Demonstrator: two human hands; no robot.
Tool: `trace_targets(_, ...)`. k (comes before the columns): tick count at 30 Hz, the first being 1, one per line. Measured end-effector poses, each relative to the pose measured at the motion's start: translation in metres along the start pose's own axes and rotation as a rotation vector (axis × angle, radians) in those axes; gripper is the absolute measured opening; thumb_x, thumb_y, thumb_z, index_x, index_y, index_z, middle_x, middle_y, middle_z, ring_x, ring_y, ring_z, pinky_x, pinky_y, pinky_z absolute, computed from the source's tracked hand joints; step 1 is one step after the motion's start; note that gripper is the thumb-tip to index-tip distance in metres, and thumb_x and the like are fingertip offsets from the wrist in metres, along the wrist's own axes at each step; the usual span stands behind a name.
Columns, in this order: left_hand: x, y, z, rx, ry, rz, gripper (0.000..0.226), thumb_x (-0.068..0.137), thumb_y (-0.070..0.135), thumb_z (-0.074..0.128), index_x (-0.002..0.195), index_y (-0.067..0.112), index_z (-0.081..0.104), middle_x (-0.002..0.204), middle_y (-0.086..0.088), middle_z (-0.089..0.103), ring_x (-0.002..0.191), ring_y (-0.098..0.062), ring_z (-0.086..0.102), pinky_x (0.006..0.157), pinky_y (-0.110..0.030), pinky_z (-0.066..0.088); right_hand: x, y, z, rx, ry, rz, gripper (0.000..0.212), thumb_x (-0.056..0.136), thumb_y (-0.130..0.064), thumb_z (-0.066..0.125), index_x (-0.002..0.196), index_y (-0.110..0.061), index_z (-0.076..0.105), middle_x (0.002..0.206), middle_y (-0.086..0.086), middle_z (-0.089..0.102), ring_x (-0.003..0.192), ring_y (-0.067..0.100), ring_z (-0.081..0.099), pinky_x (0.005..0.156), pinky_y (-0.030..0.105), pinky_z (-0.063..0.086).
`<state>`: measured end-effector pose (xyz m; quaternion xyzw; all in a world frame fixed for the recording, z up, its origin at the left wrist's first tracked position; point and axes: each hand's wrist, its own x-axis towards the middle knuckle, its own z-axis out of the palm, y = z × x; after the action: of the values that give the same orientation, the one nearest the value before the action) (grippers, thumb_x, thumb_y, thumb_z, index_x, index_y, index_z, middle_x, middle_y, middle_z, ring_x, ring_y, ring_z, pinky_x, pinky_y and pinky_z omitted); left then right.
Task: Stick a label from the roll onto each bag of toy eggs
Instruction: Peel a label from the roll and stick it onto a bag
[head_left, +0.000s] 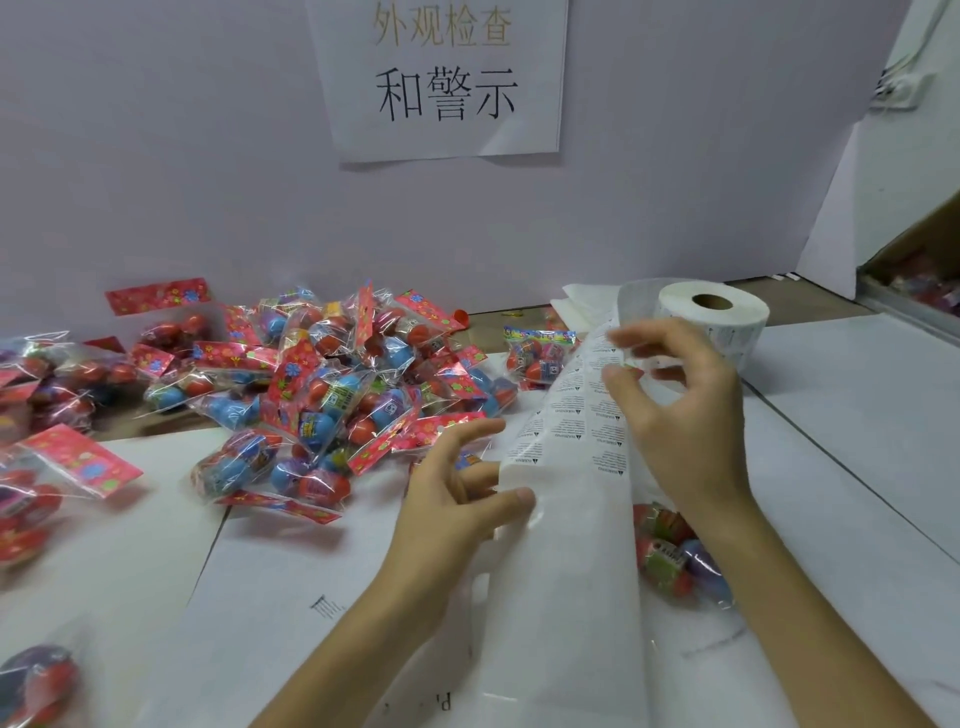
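1. At far right of the white table (857, 415): label roll (712, 318), lying flat with core upward, unwound into a long label strip (566, 467) running toward the camera.
2. Pinched at its left edge by left hand (462, 488), thumb on top, forefinger stretched out.
3. Nipped higher up near the roll by right hand (675, 395), thumb and forefinger curled on a printed patch; blurred.
4. Left of strip: heaped bags of toy eggs (332, 374); one bag (675, 561) beneath right forearm.

Packing/inspection bench, workshop. Evidence: printed wall sign (444, 78) reads 外观检查和警示; heap of bagged toy eggs (332, 384) left of left hand (457, 493); label roll (712, 318) beyond right hand (680, 410).
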<state>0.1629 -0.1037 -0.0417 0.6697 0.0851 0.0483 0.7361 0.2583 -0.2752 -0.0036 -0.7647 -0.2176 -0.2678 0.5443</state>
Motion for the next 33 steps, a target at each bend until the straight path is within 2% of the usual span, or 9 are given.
trace_targets(2,-0.0006,-0.0009,0.0002,-0.013,0.001,0.016,0.057,0.085,-0.006,0.075,0.127,0.030,0.061,0.091,-0.008,0.079,0.078,-0.022,0.074,0.063,-0.026,0.056,-0.0034,-0.0081,-0.0004,0.016,-0.148,-0.157,0.015,0.084,-0.016,0.072,0.091,-0.029,0.071,0.097,-0.015,0.069,0.098,0.011,0.062,0.085,0.021,0.047)
trace_targets(4,0.0002,-0.0028,0.0003,-0.038,0.004,0.036,0.055,0.086,-0.007,0.073,0.126,0.029,0.062,0.092,-0.019,0.076,0.080,-0.027,0.071,0.070,-0.039,0.058,-0.0070,-0.0122,0.0028,-0.057,-0.332,-0.265,0.008,0.081,-0.021,0.076,0.088,-0.025,0.074,0.100,-0.013,0.067,0.105,0.012,0.059,0.094,0.029,0.044)
trace_targets(7,0.0021,-0.0039,-0.0006,-0.083,0.006,0.062,0.050,0.086,-0.004,0.075,0.124,0.027,0.063,0.099,-0.025,0.075,0.088,-0.037,0.071,0.085,-0.051,0.055,-0.0105,-0.0108,0.0073,-0.191,-0.521,-0.245,0.018,0.076,-0.028,0.086,0.090,-0.027,0.075,0.113,-0.012,0.061,0.116,0.011,0.050,0.102,0.043,0.037)
trace_targets(9,0.0026,-0.0038,-0.0010,-0.101,0.001,0.074,0.050,0.083,0.002,0.078,0.124,0.025,0.063,0.102,-0.020,0.077,0.094,-0.041,0.074,0.087,-0.050,0.055,-0.0110,-0.0091,0.0075,-0.226,-0.552,-0.224,0.022,0.074,-0.031,0.089,0.091,-0.029,0.075,0.115,-0.011,0.060,0.117,0.010,0.049,0.103,0.045,0.036)
trace_targets(12,0.0023,-0.0049,-0.0017,-0.116,-0.009,0.084,0.048,0.088,-0.005,0.074,0.120,0.029,0.067,0.104,-0.031,0.072,0.102,-0.056,0.065,0.094,-0.065,0.051,-0.0103,-0.0082,0.0067,-0.226,-0.559,-0.220,0.021,0.074,-0.034,0.085,0.091,-0.031,0.074,0.112,-0.013,0.060,0.114,0.009,0.049,0.103,0.044,0.035)
trace_targets(17,0.0015,-0.0024,-0.0006,-0.133,-0.018,0.107,0.047,0.085,-0.005,0.072,0.116,0.031,0.071,0.106,-0.046,0.058,0.090,-0.040,0.064,0.095,-0.068,0.048,-0.0101,-0.0073,0.0080,-0.214,-0.575,-0.196,0.017,0.076,-0.029,0.087,0.088,-0.029,0.076,0.107,-0.014,0.062,0.111,0.009,0.052,0.102,0.044,0.036)
trace_targets(23,0.0038,-0.0064,-0.0022,-0.089,-0.034,0.135,0.049,0.092,-0.010,0.066,0.115,0.032,0.072,0.091,-0.035,0.064,0.083,-0.031,0.062,0.084,-0.044,0.049,-0.0101,-0.0057,0.0083,-0.171,-0.570,-0.169,0.011,0.077,-0.025,0.087,0.080,-0.025,0.077,0.101,-0.015,0.065,0.107,0.007,0.053,0.101,0.040,0.036)
trace_targets(28,0.0052,-0.0074,-0.0014,-0.059,-0.040,0.159,0.046,0.080,0.007,0.069,0.115,0.036,0.072,0.085,-0.031,0.060,0.080,-0.028,0.055,0.078,-0.039,0.046,-0.0084,-0.0071,0.0062,-0.132,-0.584,-0.120,0.009,0.076,-0.023,0.088,0.076,-0.024,0.079,0.097,-0.015,0.068,0.105,0.009,0.056,0.100,0.038,0.038)
trace_targets(33,0.0059,-0.0097,-0.0030,0.004,-0.063,0.162,0.052,0.090,-0.005,0.070,0.116,0.040,0.069,0.095,-0.013,0.077,0.089,-0.025,0.071,0.079,-0.032,0.054,-0.0052,-0.0081,0.0024,-0.098,-0.614,-0.064,0.010,0.076,-0.018,0.088,0.075,-0.024,0.080,0.094,-0.014,0.070,0.104,0.011,0.058,0.097,0.037,0.041)
